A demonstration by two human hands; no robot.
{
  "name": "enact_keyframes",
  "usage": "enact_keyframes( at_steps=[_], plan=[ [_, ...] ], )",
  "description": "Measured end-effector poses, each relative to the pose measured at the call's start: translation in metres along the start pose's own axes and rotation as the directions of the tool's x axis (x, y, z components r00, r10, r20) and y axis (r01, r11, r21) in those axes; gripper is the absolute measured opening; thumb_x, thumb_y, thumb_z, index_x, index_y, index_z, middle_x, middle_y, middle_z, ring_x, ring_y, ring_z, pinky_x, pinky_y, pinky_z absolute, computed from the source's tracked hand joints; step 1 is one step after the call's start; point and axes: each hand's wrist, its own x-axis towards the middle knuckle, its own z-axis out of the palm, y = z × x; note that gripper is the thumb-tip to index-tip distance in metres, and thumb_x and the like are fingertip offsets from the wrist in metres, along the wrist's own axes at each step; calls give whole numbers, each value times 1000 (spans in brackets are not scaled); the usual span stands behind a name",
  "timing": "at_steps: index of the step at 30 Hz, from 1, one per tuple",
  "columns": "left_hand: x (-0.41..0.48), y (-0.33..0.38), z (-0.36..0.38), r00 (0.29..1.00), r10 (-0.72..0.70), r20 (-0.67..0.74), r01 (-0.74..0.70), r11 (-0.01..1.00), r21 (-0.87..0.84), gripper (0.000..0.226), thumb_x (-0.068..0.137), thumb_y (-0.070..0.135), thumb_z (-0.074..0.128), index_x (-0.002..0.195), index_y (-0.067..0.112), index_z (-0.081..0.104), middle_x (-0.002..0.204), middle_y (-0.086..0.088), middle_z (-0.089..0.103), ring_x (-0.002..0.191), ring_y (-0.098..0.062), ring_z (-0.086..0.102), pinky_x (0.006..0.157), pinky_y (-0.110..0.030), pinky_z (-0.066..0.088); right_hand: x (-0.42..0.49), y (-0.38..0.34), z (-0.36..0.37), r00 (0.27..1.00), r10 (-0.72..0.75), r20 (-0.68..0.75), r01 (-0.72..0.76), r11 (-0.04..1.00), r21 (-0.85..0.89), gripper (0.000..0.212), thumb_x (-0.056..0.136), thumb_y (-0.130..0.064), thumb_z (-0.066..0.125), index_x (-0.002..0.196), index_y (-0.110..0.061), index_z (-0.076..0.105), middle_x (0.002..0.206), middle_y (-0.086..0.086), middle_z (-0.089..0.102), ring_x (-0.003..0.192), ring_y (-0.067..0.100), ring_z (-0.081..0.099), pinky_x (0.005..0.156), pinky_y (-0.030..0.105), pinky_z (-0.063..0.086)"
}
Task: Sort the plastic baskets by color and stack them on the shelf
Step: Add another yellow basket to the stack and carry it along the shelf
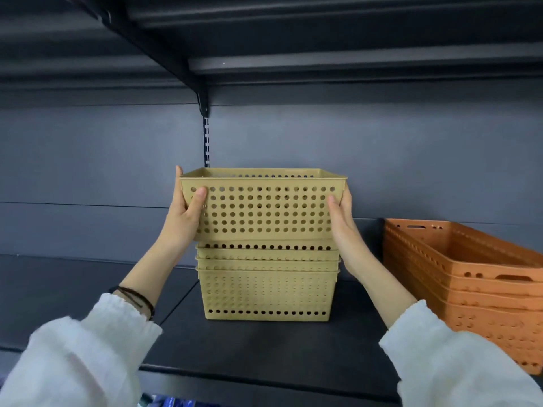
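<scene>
Both hands clamp 1 yellow basket (261, 207) from opposite short sides, a grip that keeps its rim level over the pile beneath. At left of centre, the left hand (185, 212) presses its thumb on the perforated front wall near the upper corner while the other fingers wrap behind the side wall; a dark band (138, 299) circles that wrist above a white sleeve (73, 356). At frame centre, the held basket sits partly nested in the yellow stack (266, 286), its base just inside the topmost rim; at least 3 rims show below it, so the tapered walls guide it downward. At right of centre, the right hand (342, 221) lies flat against the opposite side, thumb on the front wall, mirroring the left to prevent tilt. The yellow stack rests on the dark shelf (264, 348), near its middle. At the right edge of the frame, the orange stack (470, 280) stands on the same shelf, well apart from the yellow one, which keeps the 2 colours separate as the task requires. Judged from this position, the step in hand is seating the basket fully into its stack.
</scene>
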Motion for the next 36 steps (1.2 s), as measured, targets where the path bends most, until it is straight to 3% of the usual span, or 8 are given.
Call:
enact_keyframes(
  at_steps=[5, 9, 12, 15, 18, 21, 27, 36],
  plan=[
    [22, -19, 7, 998, -17, 59, 15, 999, 31, 62, 99, 39, 39, 151, 32, 7, 111, 22, 53, 95, 14, 55, 82, -12, 44, 15, 18, -6, 999, 12, -38, -16, 995, -96, 52, 99, -55, 27, 149, -45, 14, 117, -25, 52, 109, 2, 54, 103, 45, 42],
    [19, -36, 5, 997, -67, 43, 52, 961, 273, 43, 96, 44, 46, 134, 29, 37, 100, 16, 57, 114, -22, 55, 86, -33, 46, 14, 43, -5, 984, 94, -150, -119, 980, -161, 56, 85, -74, 28, 133, -47, 35, 123, -8, 58, 116, 15, 55, 103, 52, 42],
    [-2, -58, -6, 999, -25, 37, 9, 927, 374, 59, 85, 56, 57, 131, 21, 45, 124, 7, 55, 127, -18, 45, 103, -43, 40, 0, 62, -7, 947, 47, -319, -116, 973, -201, 44, 89, -66, 28, 109, -32, 47, 112, -6, 51, 122, 21, 44, 106, 50, 34],
    [-28, -68, -5, 993, -87, 82, 67, 973, 220, 69, 80, 60, 59, 136, 29, 33, 136, 10, 43, 114, 12, 45, 94, -22, 40, -19, 73, -3, 939, 41, -342, -115, 973, -200, 24, 100, -47, 28, 98, -28, 43, 112, 1, 45, 119, 20, 38, 105, 45, 31],
    [-36, -68, 1, 977, -171, 129, 170, 985, 13, 65, 81, 54, 58, 138, 42, 27, 143, 5, 40, 112, 1, 54, 88, -23, 46, -23, 77, 4, 945, 60, -320, -96, 991, -97, 23, 90, -63, 29, 90, -42, 39, 116, 6, 48, 113, 18, 49, 102, 47, 40],
    [-49, -67, 5, 980, -175, 91, 185, 976, -112, 63, 78, 58, 61, 133, 57, 31, 143, 9, 46, 123, -11, 52, 103, -45, 43, -30, 74, 3, 950, 74, -302, -87, 996, -29, 23, 94, -58, 30, 93, -38, 39, 113, 5, 52, 105, 12, 55, 92, 38, 47],
    [-101, -70, 22, 988, -153, -27, 149, 984, -92, 80, 79, 41, 67, 146, 49, 23, 137, 19, 52, 122, -1, 53, 104, -39, 42, -63, 85, -14, 961, 27, -274, -9, 998, 68, 18, 105, -27, 31, 114, -25, 45, 114, -13, 54, 92, -21, 53, 72, 1, 40],
    [-153, -53, 36, 963, -169, -209, 160, 985, -60, 83, 64, 54, 71, 139, 35, 42, 134, 7, 58, 119, -13, 57, 99, -40, 46, -87, 84, -44, 952, -34, -303, 67, 993, 101, 28, 100, -34, 43, 128, -27, 44, 116, -14, 54, 98, -17, 53, 77, 4, 42]
  ],
)
